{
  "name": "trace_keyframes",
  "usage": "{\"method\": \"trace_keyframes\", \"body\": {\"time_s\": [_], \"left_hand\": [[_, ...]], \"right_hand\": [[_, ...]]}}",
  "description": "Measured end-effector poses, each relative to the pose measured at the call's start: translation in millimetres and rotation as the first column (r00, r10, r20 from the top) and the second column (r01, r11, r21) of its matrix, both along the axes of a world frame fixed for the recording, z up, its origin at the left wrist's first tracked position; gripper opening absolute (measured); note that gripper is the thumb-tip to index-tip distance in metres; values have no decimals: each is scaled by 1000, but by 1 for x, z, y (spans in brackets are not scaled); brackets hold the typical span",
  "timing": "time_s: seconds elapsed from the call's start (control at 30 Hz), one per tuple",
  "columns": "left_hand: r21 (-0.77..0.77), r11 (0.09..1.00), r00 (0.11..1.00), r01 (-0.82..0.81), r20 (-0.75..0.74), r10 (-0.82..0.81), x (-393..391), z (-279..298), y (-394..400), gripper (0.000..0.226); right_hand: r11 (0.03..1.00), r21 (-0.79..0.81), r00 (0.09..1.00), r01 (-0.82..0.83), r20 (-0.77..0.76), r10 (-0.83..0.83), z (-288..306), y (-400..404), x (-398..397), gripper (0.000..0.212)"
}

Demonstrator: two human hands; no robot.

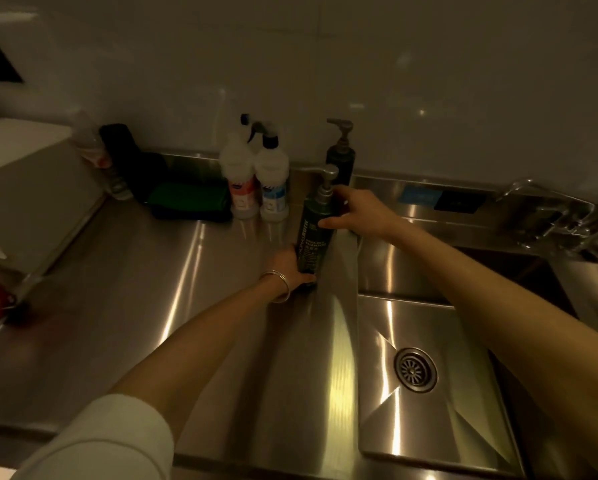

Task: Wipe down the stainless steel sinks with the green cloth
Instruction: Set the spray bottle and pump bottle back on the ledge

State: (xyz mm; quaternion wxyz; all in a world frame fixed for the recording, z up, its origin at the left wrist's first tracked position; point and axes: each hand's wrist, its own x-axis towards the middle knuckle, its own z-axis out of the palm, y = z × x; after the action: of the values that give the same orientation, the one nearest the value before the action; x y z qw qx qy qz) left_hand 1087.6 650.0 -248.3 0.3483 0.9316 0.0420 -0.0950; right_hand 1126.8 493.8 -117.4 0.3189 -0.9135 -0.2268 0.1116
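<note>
Both hands hold the dark green pump bottle [314, 233] at the sink's [429, 358] left rim — probably clearing it so wiping can begin. The left hand [289, 263] cups its base, fingers curled around; the right hand [351, 214] grips its shoulder. The green cloth [190, 199] lies folded at ten o'clock beside two spray bottles [256, 178], untouched. The steel counter [135, 289] glints in dim, tiled surroundings.

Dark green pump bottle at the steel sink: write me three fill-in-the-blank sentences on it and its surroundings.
1. The dark green pump bottle is held by ____ hands.
2. The folded green cloth lies to the ____ of the two white spray bottles.
3. The round drain sits in the steel ____.

Missing words: both; left; sink
</note>
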Motion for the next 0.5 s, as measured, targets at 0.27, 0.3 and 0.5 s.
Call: {"method": "trace_keyframes", "body": {"time_s": [0.27, 0.3, 0.5], "left_hand": [[-2, 996, 996, -87, -8, 87, 26, -15, 15, 67], [-3, 996, 996, -93, -3, 93, 31, -15, 17, 66], [-37, 993, 993, -109, 40, 110, 66, -14, 25, 68]], "right_hand": [[997, -20, 997, -80, 21, 80, -15, 28, 37, 63], [997, -11, 996, -81, 21, 81, -15, 31, 42, 63], [998, -42, 996, -48, 70, 51, -18, 46, 71, 63]]}}
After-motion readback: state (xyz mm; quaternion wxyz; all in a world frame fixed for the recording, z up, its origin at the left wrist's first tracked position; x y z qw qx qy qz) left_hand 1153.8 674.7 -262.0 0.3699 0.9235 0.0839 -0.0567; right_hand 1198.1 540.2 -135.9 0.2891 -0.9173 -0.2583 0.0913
